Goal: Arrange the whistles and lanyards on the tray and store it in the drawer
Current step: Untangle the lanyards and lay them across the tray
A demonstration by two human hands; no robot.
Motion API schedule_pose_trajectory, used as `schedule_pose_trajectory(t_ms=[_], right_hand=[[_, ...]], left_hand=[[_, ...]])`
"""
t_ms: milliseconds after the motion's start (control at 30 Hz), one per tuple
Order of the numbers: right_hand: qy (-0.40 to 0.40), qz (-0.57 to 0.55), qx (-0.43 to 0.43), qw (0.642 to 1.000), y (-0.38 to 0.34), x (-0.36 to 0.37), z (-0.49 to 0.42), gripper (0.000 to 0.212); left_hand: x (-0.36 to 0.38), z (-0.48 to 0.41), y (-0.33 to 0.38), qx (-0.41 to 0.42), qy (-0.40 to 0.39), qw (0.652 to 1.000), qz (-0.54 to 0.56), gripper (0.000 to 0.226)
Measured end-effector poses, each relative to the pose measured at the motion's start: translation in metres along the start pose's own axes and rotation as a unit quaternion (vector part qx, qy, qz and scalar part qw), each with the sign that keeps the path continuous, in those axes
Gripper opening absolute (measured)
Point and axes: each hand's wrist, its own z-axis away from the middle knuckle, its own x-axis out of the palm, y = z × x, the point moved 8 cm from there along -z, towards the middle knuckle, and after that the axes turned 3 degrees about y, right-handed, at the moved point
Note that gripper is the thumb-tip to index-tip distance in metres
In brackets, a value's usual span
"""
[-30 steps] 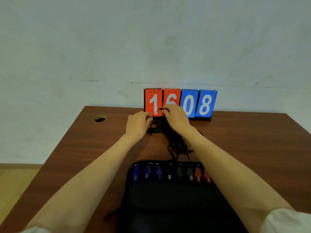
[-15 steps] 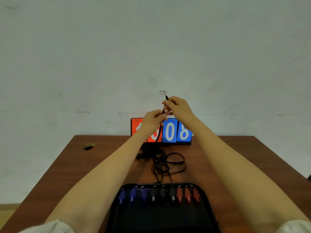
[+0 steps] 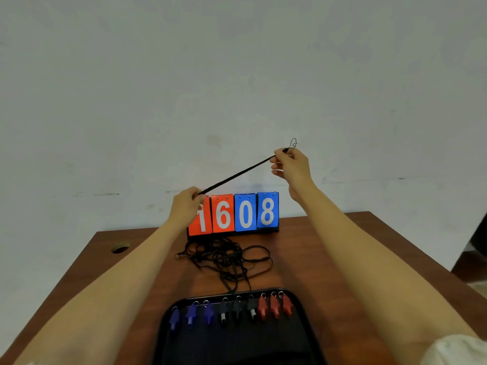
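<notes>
A black lanyard (image 3: 237,176) is stretched taut in the air above the desk. My left hand (image 3: 185,208) pinches its lower end in front of the scoreboard. My right hand (image 3: 291,165) pinches the upper end, where a thin wire loop sticks out. A tangle of black lanyards (image 3: 226,255) lies on the desk behind the black tray (image 3: 303,306). Along the tray's far edge lie several whistles in a row: blue ones (image 3: 191,314) at left, black ones (image 3: 237,309) in the middle, red ones (image 3: 274,305) at right.
A flip scoreboard (image 3: 234,213) showing 1608 stands at the back of the brown desk (image 3: 329,246), against a pale wall. A round cable hole (image 3: 120,248) sits at the desk's far left. A dark shape shows past the desk's right edge.
Both hands rose from the lanyard pile with one lanyard, then moved apart and drew it straight. The right hand went up and right, the left stayed low.
</notes>
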Motion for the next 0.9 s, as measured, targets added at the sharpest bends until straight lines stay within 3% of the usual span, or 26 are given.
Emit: schedule_pose_trajectory(t_ms=[300,467,600,700,900], right_hand=[[0.007,0.06,0.014,0.998,0.018,-0.028,0.026,0.004],[-0.048,0.106,0.057,0.992,0.041,-0.035,0.053,0.007],[-0.065,0.158,0.05,0.984,0.066,-0.049,0.077,0.009],[-0.07,0.207,0.033,0.975,0.081,-0.062,0.093,0.011],[-0.082,0.282,0.041,0.955,0.112,-0.08,0.117,0.012]], left_hand=[[-0.036,0.035,0.004,0.059,0.028,0.995,-0.079,0.027],[-0.054,0.072,-0.004,0.068,0.03,0.99,-0.119,0.026],[-0.06,0.106,-0.02,0.068,-0.021,0.982,-0.173,0.022],[-0.06,0.131,-0.036,0.042,-0.083,0.985,-0.148,0.02],[-0.062,0.168,-0.055,0.009,-0.092,0.994,-0.063,0.013]])
